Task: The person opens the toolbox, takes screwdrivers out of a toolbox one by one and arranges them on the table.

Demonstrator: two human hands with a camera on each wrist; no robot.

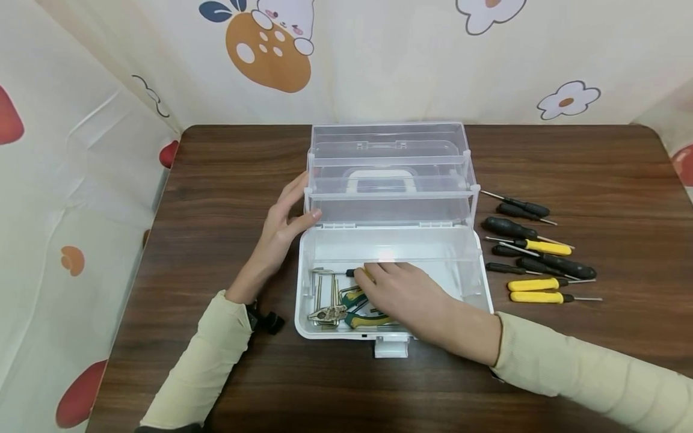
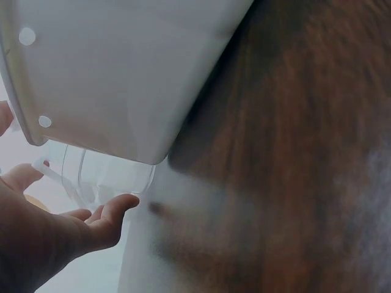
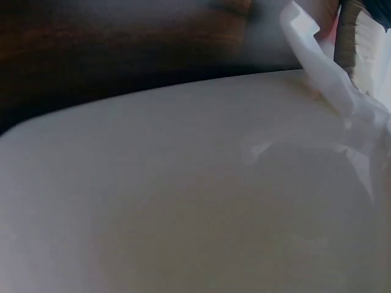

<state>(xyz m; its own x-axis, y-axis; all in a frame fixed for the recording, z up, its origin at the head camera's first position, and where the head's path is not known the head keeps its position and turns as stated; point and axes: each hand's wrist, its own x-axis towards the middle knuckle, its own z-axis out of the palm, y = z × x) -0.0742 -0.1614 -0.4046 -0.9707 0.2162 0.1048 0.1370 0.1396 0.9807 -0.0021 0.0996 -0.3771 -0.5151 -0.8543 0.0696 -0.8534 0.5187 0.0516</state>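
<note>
A white toolbox with a clear lid and clear tiered trays stands raised open. Inside its base, my right hand grips the yellow handle of a screwdriver whose metal shaft points left. Beneath that hand lie pliers with green and yellow handles, next to several hex keys. With its fingers extended, my left hand rests at the left edge of the raised trays, the thumb near the hinge. The right wrist view shows the toolbox wall but no hand.
Several screwdrivers with black or yellow handles lie right of the toolbox, among them a yellow screwdriver nearest the front. A white latch hangs from the box's front. The brown wooden table meets a patterned curtain at the back.
</note>
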